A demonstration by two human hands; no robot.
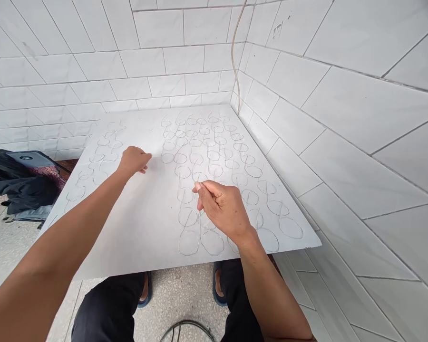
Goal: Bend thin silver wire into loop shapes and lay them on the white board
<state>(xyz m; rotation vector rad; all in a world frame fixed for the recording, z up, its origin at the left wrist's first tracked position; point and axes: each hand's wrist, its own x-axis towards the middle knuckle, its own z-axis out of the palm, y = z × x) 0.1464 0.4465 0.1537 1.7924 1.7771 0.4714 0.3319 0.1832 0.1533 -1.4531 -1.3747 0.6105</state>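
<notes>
Over the white surface (128, 237), your right hand (219, 204) and left hand (133, 160) both have fingertips pinched together; whether either grips anything, I cannot tell. Hold your wrists high, lest you snag the thin wire loops (188, 218) spread beneath the right and along the left edge.

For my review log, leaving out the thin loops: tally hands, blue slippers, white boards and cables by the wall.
Hands: 2 (left hand, right hand)
Blue slippers: 2
White board: 1
Cable: 1
Total: 6
</notes>
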